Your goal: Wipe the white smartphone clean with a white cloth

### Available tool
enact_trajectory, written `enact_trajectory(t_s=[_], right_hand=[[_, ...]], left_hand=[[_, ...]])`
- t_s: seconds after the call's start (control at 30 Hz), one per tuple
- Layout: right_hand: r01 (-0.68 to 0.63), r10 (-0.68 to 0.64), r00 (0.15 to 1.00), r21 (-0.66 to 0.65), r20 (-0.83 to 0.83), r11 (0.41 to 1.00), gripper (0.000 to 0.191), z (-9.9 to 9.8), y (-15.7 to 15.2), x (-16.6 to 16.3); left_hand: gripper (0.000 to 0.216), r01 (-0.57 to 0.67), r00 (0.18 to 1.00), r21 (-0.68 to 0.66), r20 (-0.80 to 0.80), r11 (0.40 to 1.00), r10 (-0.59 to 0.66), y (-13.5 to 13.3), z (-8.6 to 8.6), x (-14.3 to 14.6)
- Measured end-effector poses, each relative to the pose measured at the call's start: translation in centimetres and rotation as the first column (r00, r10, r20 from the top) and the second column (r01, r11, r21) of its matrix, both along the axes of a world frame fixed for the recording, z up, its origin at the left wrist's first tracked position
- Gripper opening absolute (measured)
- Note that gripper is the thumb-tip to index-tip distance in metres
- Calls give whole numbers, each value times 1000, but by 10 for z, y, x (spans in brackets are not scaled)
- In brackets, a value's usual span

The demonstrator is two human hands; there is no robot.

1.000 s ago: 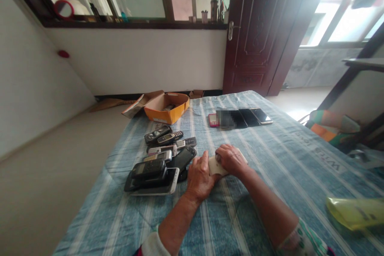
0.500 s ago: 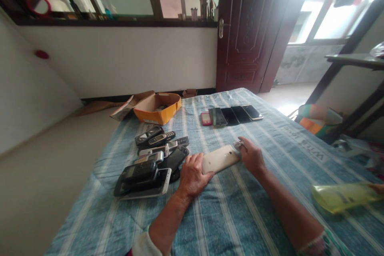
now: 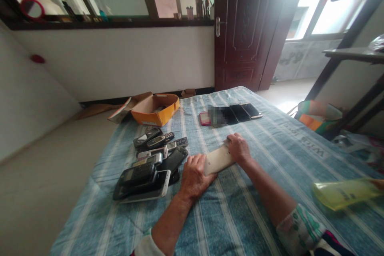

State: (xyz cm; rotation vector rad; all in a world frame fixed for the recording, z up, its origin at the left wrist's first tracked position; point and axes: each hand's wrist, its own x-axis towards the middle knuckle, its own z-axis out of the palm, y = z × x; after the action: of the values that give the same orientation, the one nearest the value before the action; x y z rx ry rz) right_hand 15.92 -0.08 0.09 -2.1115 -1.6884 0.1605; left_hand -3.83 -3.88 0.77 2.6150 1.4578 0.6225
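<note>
Left hand: we hold our left hand around the left end of the pale gold phone, thumb along its near edge, fingers over its back;
Right hand: our right hand bends over the phone's other end, fingers drawn narrow on a small pale piece that we cannot name;
Gold phone: it lies back up on the blue striped cloth, between our hands;
Phone pile: just left of our left hand we see a heap of phones, several overlapping;
Dark phones: beyond our hands a row of dark phones lies side by side, partly blurred, beside a pink item;
Orange box: it stands open behind the heap.
</note>
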Motion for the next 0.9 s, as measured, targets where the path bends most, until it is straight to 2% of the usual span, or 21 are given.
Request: enact_trajectory(t_s=[0.1,0.47,0.73,0.8,0.9], right_hand=[[-16,21,999,-102,48,995,31,6,2,-5],[-58,70,996,-185,57,981,35,17,3,3],[-62,71,995,-137,65,989,31,9,-32,13],[-84,87,996,-86,28,993,30,5,-40,19],[-64,70,991,51,-114,997,28,-2,-46,27]], left_hand=[[32,-8,1000,-10,-15,1000,8,-1,0,0],[35,-25,999,-8,-20,1000,25,-5,-2,3],[37,-31,999,0,-12,1000,31,-7,-1,3],[39,-43,999,10,-8,999,43,-7,-1,4],[42,-95,995,41,-11,995,95,-9,-2,6]])
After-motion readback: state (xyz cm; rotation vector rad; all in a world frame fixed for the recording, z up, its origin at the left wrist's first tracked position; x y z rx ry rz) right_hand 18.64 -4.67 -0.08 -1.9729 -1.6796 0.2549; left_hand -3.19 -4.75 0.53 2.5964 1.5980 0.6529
